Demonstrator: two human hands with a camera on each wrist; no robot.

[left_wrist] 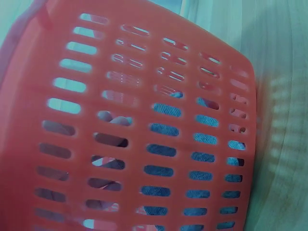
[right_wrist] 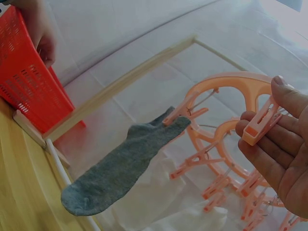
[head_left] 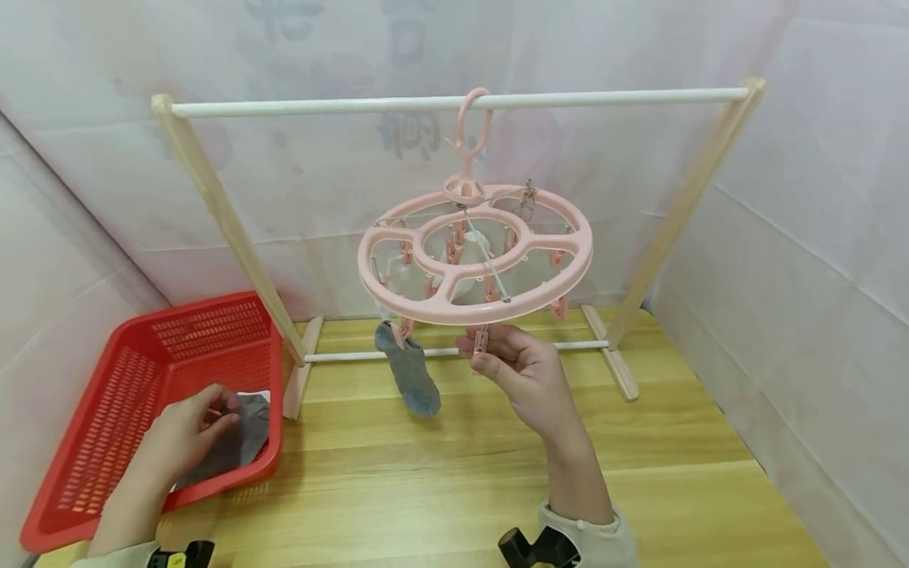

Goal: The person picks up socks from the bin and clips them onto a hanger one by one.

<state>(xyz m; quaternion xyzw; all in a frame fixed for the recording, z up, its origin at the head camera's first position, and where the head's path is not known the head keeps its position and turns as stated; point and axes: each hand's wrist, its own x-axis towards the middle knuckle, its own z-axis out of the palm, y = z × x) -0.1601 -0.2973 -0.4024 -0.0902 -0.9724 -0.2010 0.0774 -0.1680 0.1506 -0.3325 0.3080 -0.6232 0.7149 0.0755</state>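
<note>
My right hand (head_left: 529, 379) holds a pink clothes peg (head_left: 480, 340) under the near rim of a round pink drying hanger (head_left: 521, 304). In the right wrist view, the thumb lies on one side of this peg (right_wrist: 262, 122), with fingers behind it. Left of it, a grey sock (head_left: 412, 375) hangs from another peg (head_left: 402, 333). My left hand (head_left: 186, 430) reaches into a red basket (head_left: 92, 410), its bent fingers at grey cloth (head_left: 245, 438); whether they grip it is unclear. The basket wall (left_wrist: 139, 106) covers most of the left wrist view.
The hanger hooks over a white rod (head_left: 341, 106) on a wooden stand (head_left: 220, 213). Several more pegs hang around its rings, and white cloth (right_wrist: 144, 197) hangs behind. A lower white bar (head_left: 348, 356) crosses above the wooden tabletop (head_left: 398, 481).
</note>
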